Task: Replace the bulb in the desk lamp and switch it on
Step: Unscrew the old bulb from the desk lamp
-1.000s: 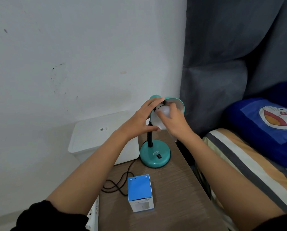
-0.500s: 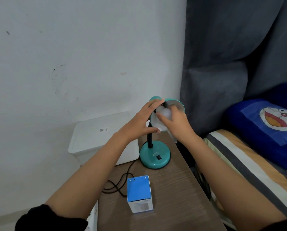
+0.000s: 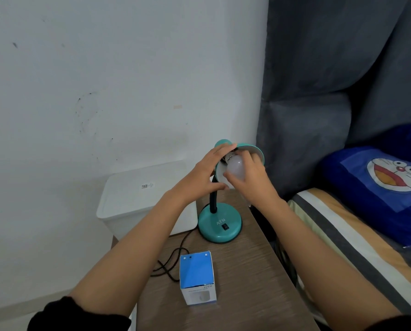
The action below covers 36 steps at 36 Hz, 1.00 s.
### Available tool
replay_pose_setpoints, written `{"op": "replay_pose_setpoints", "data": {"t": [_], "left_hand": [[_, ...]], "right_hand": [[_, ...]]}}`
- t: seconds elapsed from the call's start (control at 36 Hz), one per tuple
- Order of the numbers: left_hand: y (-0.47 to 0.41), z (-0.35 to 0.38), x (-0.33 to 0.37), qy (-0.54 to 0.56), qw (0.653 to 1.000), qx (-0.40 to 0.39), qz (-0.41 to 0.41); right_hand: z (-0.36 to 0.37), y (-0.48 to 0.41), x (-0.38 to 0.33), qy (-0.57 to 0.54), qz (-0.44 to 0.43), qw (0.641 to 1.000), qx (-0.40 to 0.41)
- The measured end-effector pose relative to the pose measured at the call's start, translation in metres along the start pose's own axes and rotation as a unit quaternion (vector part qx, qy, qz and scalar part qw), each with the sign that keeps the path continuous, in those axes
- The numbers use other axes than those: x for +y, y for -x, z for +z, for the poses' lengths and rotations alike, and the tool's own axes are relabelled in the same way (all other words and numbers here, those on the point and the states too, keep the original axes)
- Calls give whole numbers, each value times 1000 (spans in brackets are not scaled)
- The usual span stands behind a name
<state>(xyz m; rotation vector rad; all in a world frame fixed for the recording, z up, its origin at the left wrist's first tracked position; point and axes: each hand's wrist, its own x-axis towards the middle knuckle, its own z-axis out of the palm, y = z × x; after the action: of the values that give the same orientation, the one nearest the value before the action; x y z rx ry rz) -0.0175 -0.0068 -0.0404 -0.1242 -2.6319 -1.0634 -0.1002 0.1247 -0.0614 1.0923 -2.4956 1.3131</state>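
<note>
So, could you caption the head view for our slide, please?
Left hand steadies the teal lampshade while right hand grips the bulb.

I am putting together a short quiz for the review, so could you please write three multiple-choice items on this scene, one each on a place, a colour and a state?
1. Where does the blue and white box stand?
A. on the bed
B. on the wooden table, nearer the camera than the lamp base
C. on top of the white bin

2. What colour is the lamp base?
A. teal
B. red
C. black

3. What is the right hand doing?
A. pressing the switch
B. resting on the table
C. gripping the bulb at the lamp shade

Answers: 1 B, the box sits on the table in front of the base. 2 A, the round base is teal. 3 C, its fingers wrap the white bulb while the left hand steadies the shade.
</note>
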Motion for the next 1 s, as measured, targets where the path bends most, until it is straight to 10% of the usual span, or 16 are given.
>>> {"op": "replay_pose_setpoints", "data": {"t": [0.25, 0.44, 0.67, 1.0], "left_hand": [[9, -8, 1, 20, 1000, -15, 9], [11, -8, 0, 3, 1000, -12, -5], [14, -6, 2, 11, 1000, -3, -10], [14, -4, 4, 2, 1000, -9, -14]], "right_hand": [[-3, 10, -8, 186, -104, 977, 23], [5, 10, -15, -9, 24, 1000, 13], [1, 10, -19, 112, -42, 993, -11], [-7, 5, -13, 2, 18, 999, -51]]}}
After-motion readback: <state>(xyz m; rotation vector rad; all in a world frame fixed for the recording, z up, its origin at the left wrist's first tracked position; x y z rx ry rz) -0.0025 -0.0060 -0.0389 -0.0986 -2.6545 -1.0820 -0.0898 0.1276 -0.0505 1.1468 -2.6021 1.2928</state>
